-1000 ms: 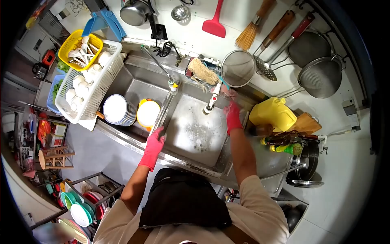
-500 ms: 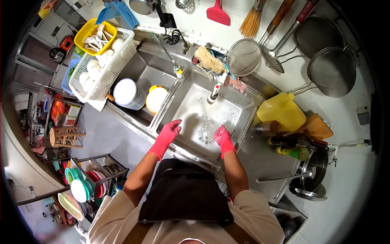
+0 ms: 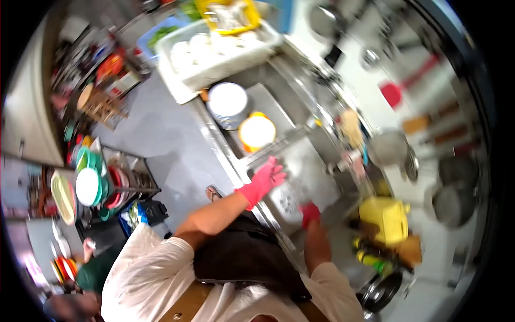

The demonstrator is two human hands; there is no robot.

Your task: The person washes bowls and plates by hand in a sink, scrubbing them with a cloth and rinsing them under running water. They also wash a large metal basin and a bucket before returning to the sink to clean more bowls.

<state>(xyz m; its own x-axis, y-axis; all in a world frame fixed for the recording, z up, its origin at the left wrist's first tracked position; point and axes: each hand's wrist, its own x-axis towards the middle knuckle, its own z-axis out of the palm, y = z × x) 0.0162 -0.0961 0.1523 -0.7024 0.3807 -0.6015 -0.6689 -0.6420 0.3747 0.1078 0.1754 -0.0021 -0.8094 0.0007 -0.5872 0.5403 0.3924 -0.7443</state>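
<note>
Both of my hands wear pink rubber gloves. My left hand (image 3: 266,181) is over the near left edge of a basin of cloudy, soapy water (image 3: 306,166), its fingers spread and nothing in them. At the basin's near right side is my right hand (image 3: 309,214), smeared by motion, so its fingers cannot be made out. In the neighbouring basin (image 3: 279,110) stand a stack of white plates (image 3: 227,102) and a white round dish with an orange rim (image 3: 257,132). A white tap (image 3: 344,162) reaches over the soapy water.
Beyond the sink, a white crate (image 3: 198,80) holds white crockery, with a yellow basket (image 3: 228,16) on it. A yellow jug (image 3: 383,219) and bottles stand at right. Strainers (image 3: 387,147) hang on the wall. Another person in a green sleeve (image 3: 99,273) is at lower left, near a rack of basins (image 3: 91,185).
My view has turned left, bringing the other person into sight. My left hand's fingers have spread out. My right hand has become blurred by motion.
</note>
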